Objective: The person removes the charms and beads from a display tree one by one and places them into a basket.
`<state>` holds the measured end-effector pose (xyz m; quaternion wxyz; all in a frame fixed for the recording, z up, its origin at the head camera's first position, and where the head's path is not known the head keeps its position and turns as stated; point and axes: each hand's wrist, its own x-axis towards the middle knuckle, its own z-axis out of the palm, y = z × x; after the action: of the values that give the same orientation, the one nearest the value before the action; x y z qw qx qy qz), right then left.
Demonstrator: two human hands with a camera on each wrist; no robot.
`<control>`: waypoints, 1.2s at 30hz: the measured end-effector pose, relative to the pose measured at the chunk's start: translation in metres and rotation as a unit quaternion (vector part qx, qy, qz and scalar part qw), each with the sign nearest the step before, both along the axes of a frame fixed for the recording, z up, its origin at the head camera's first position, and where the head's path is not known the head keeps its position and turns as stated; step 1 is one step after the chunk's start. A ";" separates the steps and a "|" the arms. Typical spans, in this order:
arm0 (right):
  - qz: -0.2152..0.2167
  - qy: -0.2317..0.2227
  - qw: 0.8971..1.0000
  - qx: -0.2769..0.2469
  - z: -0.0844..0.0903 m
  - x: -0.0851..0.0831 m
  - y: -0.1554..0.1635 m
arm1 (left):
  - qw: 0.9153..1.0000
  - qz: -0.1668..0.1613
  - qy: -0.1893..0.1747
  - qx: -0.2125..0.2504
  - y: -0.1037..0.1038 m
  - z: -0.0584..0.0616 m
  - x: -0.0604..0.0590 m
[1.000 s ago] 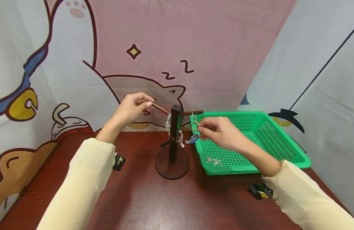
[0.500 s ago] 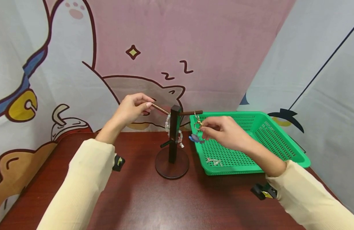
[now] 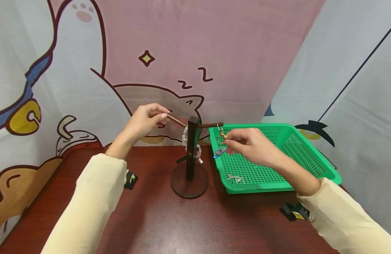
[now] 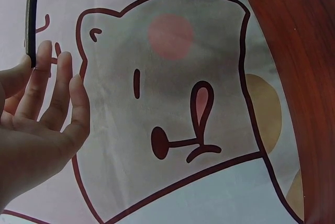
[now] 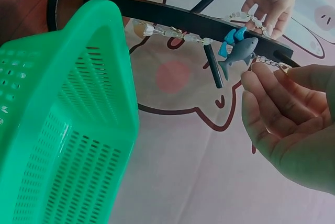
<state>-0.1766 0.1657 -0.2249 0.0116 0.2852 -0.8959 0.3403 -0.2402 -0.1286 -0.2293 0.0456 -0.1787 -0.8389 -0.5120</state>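
My left hand [image 3: 144, 120] pinches the end of the left peg [image 3: 177, 120] of a dark wooden stand [image 3: 191, 148]; the left wrist view shows the peg [image 4: 33, 20] between thumb and fingers. With thumb and fingers my right hand [image 3: 251, 144] holds a keychain by its gold clasp. A loop at its top is around the right peg [image 3: 209, 125], close to the tip. Below dangles a grey-blue fish-shaped charm [image 5: 242, 51] with bright blue pieces beside it. Clear beaded strings [image 3: 185, 135] hang at the post, one partly behind it.
A green plastic basket [image 3: 316, 158] stands right of the stand, behind and below my right hand. A small clear beaded string [image 3: 236, 178] lies inside it. The stand's round base [image 3: 189, 188] rests on a reddish-brown table [image 3: 157, 218] before a cartoon-printed cloth.
My right hand has drawn the keychain rightward along the peg, from short of the tip to near its end. The charm has swung and turned. My left hand stays on its peg.
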 end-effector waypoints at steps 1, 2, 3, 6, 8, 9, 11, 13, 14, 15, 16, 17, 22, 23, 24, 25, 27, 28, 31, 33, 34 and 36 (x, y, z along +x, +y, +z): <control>-0.001 0.000 1.000 0.000 0.000 0.000 0.000 | 1.000 0.000 0.000 -0.001 0.000 0.000 0.000; -0.001 0.000 1.000 0.000 0.000 0.000 0.001 | 1.000 -0.001 0.000 -0.002 0.000 0.000 0.000; 0.000 0.000 1.000 -0.001 0.000 0.000 0.001 | 1.000 -0.001 0.000 -0.003 0.000 0.000 0.000; 0.002 -0.001 1.000 0.001 0.001 0.001 0.002 | 1.000 -0.002 0.000 -0.002 0.000 0.001 0.000; 0.004 -0.002 1.000 0.001 0.002 0.001 0.003 | 1.000 -0.002 -0.002 -0.001 0.000 0.000 -0.001; 0.005 -0.003 1.000 0.001 0.002 0.001 0.003 | 1.000 -0.002 -0.003 0.000 0.000 0.000 -0.001; 0.008 -0.004 1.000 0.000 0.003 0.001 0.004 | 1.000 -0.001 -0.005 0.001 0.000 0.000 -0.001; 0.009 -0.004 1.000 -0.001 0.003 0.001 0.005 | 1.000 0.000 -0.006 0.002 0.000 0.000 -0.001; 0.009 -0.004 1.000 0.000 0.004 0.001 0.005 | 1.000 0.000 -0.006 0.002 0.000 0.000 -0.001; 0.009 -0.004 1.000 -0.001 0.004 0.001 0.006 | 1.000 0.001 -0.006 0.002 0.000 0.000 -0.002; 0.009 -0.005 1.000 -0.003 0.004 0.002 0.006 | 1.000 0.001 -0.006 0.001 0.000 0.000 -0.002; 0.008 -0.006 1.000 -0.004 0.004 0.002 0.007 | 1.000 0.001 -0.005 0.001 0.000 0.000 -0.002; 0.003 -0.009 1.000 -0.006 0.005 0.003 0.010 | 1.000 0.000 -0.005 0.002 0.000 0.001 -0.001; 0.003 -0.009 1.000 -0.005 0.004 0.003 0.010 | 1.000 0.001 -0.005 0.002 0.000 0.001 0.000; 0.002 -0.008 1.000 -0.003 0.004 0.003 0.011 | 1.000 0.001 -0.005 0.001 0.000 0.001 0.000; 0.002 -0.007 1.000 -0.002 0.004 0.003 0.012 | 1.000 0.001 -0.006 0.001 0.000 0.002 0.000; 0.002 -0.010 1.000 -0.003 0.003 0.003 0.014 | 1.000 0.002 -0.006 0.000 0.000 0.002 0.000; 0.003 -0.010 1.000 -0.004 0.004 0.004 0.014 | 1.000 0.002 -0.006 0.001 0.000 0.002 0.000; 0.004 -0.012 1.000 -0.006 0.004 0.006 0.017 | 1.000 0.003 -0.004 0.001 0.000 0.001 -0.001; 0.004 -0.011 1.000 -0.005 0.004 0.007 0.020 | 1.000 0.005 -0.002 0.000 0.000 0.000 -0.001; 0.004 -0.012 1.000 -0.006 0.004 0.007 0.021 | 1.000 0.006 -0.002 0.000 0.000 0.000 -0.001; 0.002 -0.014 1.000 -0.005 0.003 0.008 0.023 | 1.000 0.007 0.000 -0.003 0.000 0.000 0.000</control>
<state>-0.1683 0.1889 -0.2216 -0.0001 0.2822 -0.8937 0.3487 -0.2404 -0.1282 -0.2295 0.0483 -0.1728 -0.8416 -0.5093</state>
